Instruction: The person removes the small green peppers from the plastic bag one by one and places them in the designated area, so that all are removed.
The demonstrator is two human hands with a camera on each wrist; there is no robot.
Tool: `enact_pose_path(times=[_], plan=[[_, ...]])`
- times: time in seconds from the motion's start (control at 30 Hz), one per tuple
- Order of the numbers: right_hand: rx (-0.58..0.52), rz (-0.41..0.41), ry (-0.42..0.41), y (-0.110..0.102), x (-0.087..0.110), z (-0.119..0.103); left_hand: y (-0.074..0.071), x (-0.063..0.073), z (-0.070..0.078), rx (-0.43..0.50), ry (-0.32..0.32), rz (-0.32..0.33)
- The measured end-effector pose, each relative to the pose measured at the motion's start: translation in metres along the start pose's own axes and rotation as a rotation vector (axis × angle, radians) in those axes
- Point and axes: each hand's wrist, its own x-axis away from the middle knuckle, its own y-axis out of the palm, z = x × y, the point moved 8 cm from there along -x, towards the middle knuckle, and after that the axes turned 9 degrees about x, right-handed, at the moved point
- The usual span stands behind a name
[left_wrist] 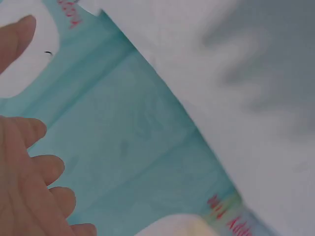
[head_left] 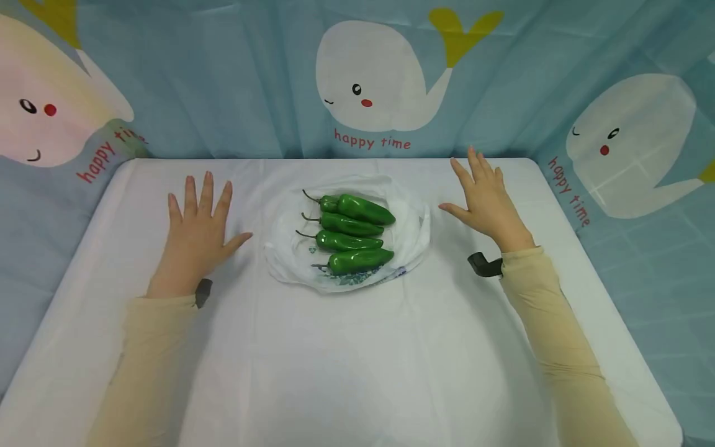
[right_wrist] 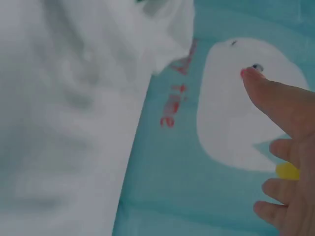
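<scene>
Several green peppers [head_left: 350, 225] lie in a stack of rows on a white plastic bag [head_left: 285, 261], stems toward the left. The bag is spread flat with crumpled edges and some print on it. My left hand [head_left: 195, 239] is left of the bag, fingers spread and holding nothing. To the right of the bag, my right hand [head_left: 488, 202] is also spread, with nothing in it. In the left wrist view the left hand's fingers [left_wrist: 47, 169] are apart from any object. The right wrist view shows the right thumb [right_wrist: 275, 98] and a bit of the bag [right_wrist: 167, 39].
A white-covered table [head_left: 335, 360] lies under everything. Behind it and along both sides hangs a blue curtain [head_left: 268, 81] printed with whales and red lettering. Both wrists carry a small dark camera mount [head_left: 485, 265].
</scene>
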Motion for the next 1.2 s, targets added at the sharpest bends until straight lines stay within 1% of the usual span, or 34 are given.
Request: enact_pose_path(times=[0.07, 0.13, 0.23, 0.37, 0.5, 0.6, 0.7, 0.9, 1.0, 1.07, 1.2], plan=[[-0.051, 0.046, -0.032, 0.000, -0.001, -0.012, 0.009, 0.003, 0.009, 0.078, -0.020, 0.011], [-0.102, 0.090, -0.065, 0.002, -0.002, -0.025, 0.020, 0.005, 0.019, 0.148, -0.025, 0.025], [-0.160, 0.133, -0.097, 0.007, -0.005, -0.043, 0.035, 0.006, 0.031, 0.226, -0.032, 0.036], [-0.240, 0.162, -0.105, 0.016, -0.008, -0.062, 0.047, 0.005, 0.039, 0.305, -0.050, 0.057], [-0.310, 0.165, -0.115, 0.026, -0.012, -0.076, 0.056, 0.003, 0.043, 0.381, -0.056, 0.077], [-0.357, 0.152, -0.120, 0.035, -0.015, -0.084, 0.059, 0.001, 0.043, 0.409, -0.061, 0.087], [-0.409, 0.137, -0.120, 0.044, -0.019, -0.090, 0.066, -0.001, 0.041, 0.457, -0.085, 0.068], [-0.500, 0.107, -0.079, 0.059, -0.023, -0.097, 0.085, -0.003, 0.034, 0.686, -0.161, -0.013], [-0.532, 0.117, -0.071, 0.067, -0.021, -0.098, 0.095, -0.004, 0.030, 0.748, -0.204, -0.024], [-0.550, 0.137, -0.075, 0.071, -0.020, -0.098, 0.098, -0.003, 0.027, 0.770, -0.220, -0.009], [-0.571, 0.161, -0.080, 0.078, -0.022, -0.099, 0.095, -0.001, 0.024, 0.796, -0.215, 0.076]])
